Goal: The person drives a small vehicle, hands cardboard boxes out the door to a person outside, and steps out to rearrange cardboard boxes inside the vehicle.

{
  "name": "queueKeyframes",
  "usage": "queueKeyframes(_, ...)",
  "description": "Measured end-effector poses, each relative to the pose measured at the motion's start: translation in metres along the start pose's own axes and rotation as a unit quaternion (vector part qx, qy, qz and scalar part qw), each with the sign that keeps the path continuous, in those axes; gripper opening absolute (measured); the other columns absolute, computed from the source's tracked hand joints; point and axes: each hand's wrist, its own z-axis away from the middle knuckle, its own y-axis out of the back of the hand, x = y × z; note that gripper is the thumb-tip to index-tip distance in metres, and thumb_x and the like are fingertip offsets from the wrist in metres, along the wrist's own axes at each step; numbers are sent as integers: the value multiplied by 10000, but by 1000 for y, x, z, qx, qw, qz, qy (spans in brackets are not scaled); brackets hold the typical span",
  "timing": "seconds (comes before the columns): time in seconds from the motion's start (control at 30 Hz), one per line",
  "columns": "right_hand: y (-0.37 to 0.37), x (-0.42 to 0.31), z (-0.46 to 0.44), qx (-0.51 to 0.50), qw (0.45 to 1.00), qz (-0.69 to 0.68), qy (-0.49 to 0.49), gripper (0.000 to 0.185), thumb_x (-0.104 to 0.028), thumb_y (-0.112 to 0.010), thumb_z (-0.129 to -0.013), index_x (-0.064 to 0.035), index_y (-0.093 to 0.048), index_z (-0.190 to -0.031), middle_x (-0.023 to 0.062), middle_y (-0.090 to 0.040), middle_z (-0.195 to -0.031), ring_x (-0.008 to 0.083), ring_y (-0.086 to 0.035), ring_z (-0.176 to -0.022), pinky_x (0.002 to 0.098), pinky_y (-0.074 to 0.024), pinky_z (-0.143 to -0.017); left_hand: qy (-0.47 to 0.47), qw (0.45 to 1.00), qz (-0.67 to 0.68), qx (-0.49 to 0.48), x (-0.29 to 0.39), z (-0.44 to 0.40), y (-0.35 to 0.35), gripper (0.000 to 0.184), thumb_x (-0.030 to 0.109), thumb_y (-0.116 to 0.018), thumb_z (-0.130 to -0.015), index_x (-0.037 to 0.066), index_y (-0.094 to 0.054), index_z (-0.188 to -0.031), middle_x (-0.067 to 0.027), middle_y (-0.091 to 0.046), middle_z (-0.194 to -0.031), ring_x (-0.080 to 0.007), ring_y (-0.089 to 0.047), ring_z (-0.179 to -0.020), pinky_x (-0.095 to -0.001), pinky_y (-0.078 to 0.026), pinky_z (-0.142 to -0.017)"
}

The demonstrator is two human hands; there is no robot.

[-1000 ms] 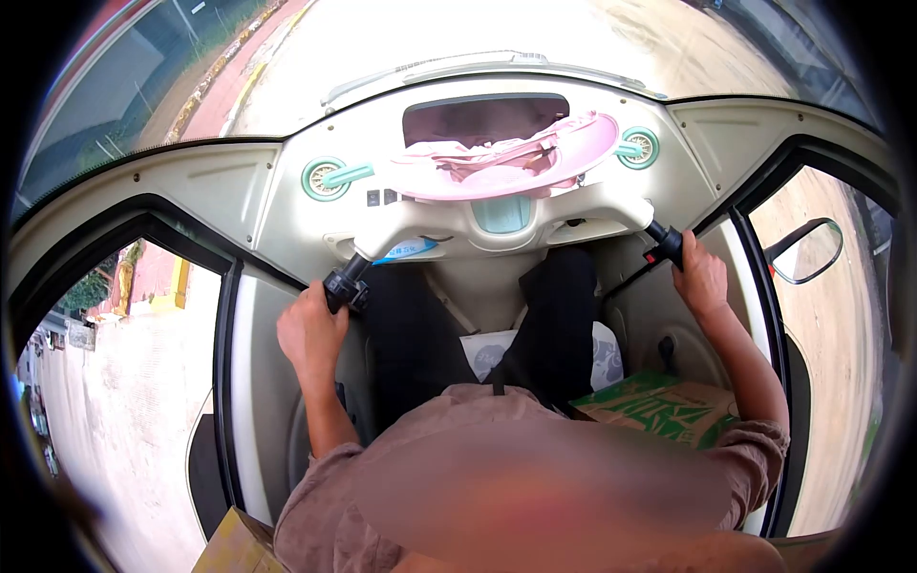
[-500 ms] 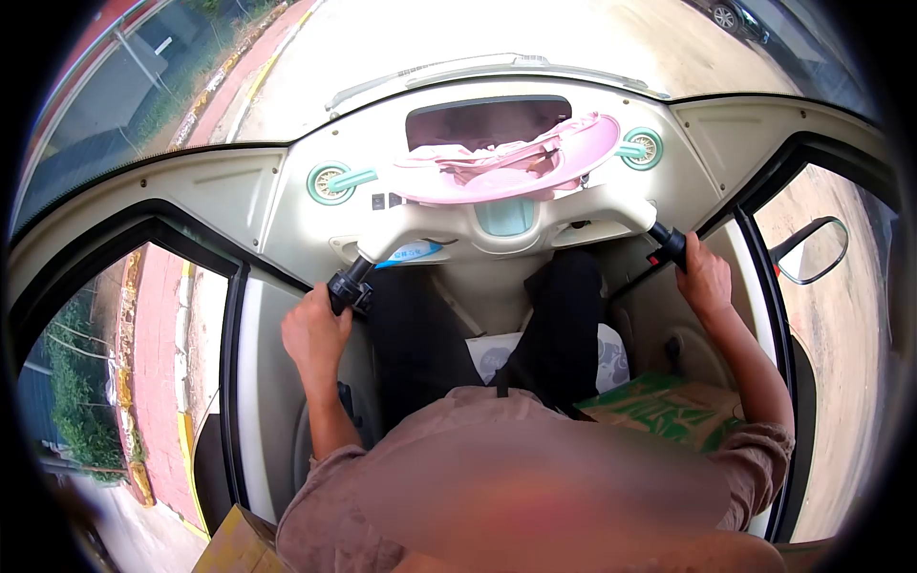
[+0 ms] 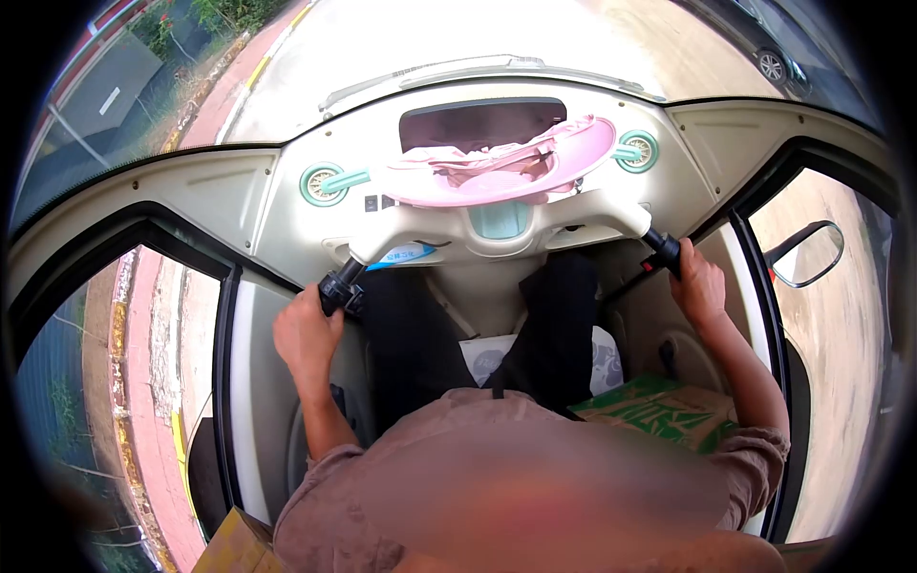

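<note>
My left hand [image 3: 308, 336] is closed around the black left grip of a handlebar [image 3: 411, 227]. A black switch block [image 3: 336, 289] sits just beyond its fingers. My right hand [image 3: 700, 285] is wrapped around the black right grip [image 3: 666, 250], where a small red switch shows. The handlebar is cream-coloured with a pale green centre panel [image 3: 500, 220]. Resting on top of it, against the dashboard, is a pink sun hat [image 3: 573, 162] with a wide stiff brim and crumpled cloth.
Round green air vents [image 3: 325, 183] flank the dashboard. A green-and-brown cardboard box [image 3: 659, 409] lies beside my right leg. Another box [image 3: 239, 544] is at lower left. Outside are a side mirror [image 3: 809, 254], a dark parked car [image 3: 755, 43] and a painted kerb [image 3: 122, 363].
The kerb and plants at left have slid backward past the window, and the parked car ahead at right looks nearer. Both hands keep their hold on the grips.
</note>
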Motion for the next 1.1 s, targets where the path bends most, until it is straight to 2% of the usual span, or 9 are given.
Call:
queueKeyframes(0.33, -2, 0, -2, 2, 1000, -4, -10, 343, -104, -694, -788, -92, -476, -1052, 154, -653, -851, 390, -674, -703, 494, -550, -610, 0, 1000, 2, 14, -3, 3, -4, 250, 205, -776, -712, 69, -599, -825, -133, -659, -758, -384, -648, -688, -485, -499, -595)
queueKeyframes(0.6, 9, -5, -1, -22, 1000, -10, -12, 357, -100, -698, -773, -82, -476, -1052, 151, -651, -874, 386, -670, -731, 484, -548, -634, -14, 1000, -5, 10, -1, 1, 1, 263, 205, -788, -714, 63, -596, -824, -148, -656, -763, -398, -645, -704, -500, -491, -602)
queueKeyframes(0.7, 8, -1, -2, -18, 1000, -22, -12, 398, -105, -707, -761, -88, -484, -1090, 172, -658, -897, 412, -662, -750, 505, -538, -657, -22, 999, -8, 21, 0, -1, -3, 266, 208, -790, -711, 62, -598, -825, -148, -659, -767, -397, -647, -708, -498, -493, -604)
queueKeyframes(0.8, 10, -3, 0, -2, 1000, -17, 6, 351, -91, -690, -766, -82, -461, -1032, 154, -641, -861, 391, -662, -732, 496, -536, -631, -22, 999, -12, 29, 2, 2, -2, 270, 211, -791, -708, 63, -602, -831, -147, -664, -772, -395, -649, -708, -495, -496, -604)
queueKeyframes(1.1, 10, -4, -3, -23, 999, -8, -24, 383, -101, -695, -768, -84, -488, -1089, 172, -661, -888, 413, -662, -760, 513, -530, -655, -23, 999, -13, 20, -2, 4, -4, 277, 214, -788, -701, 76, -604, -854, -127, -663, -770, -383, -651, -698, -490, -497, -594)
